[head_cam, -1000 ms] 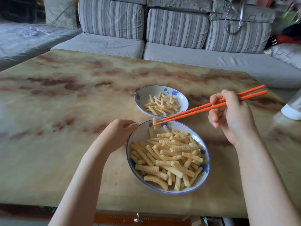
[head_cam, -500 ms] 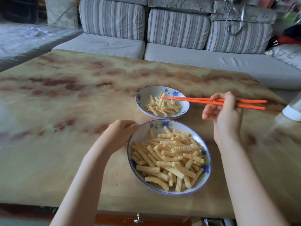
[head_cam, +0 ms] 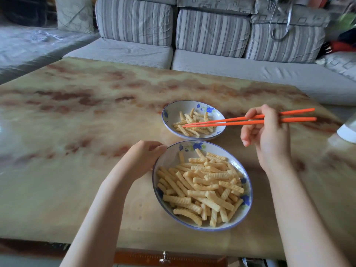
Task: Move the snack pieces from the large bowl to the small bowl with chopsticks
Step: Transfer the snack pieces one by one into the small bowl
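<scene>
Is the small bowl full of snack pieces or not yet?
Not full. The small bowl holds only a thin layer of snack pieces, and bare white bottom shows at its left.

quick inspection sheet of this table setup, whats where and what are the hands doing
surface: marbled table, glossy.
job's things: large bowl near the person, heaped with snack pieces; small bowl just beyond it, partly filled; orange chopsticks, tips over the small bowl.
clutter: white object at the right edge, cut off by the frame.
grippers: left hand holds the large bowl's rim, fingers curled; right hand grips the chopsticks.
cables: nothing seen.
surroundings: striped sofa behind the table; drawer knob at the table's near edge.
</scene>
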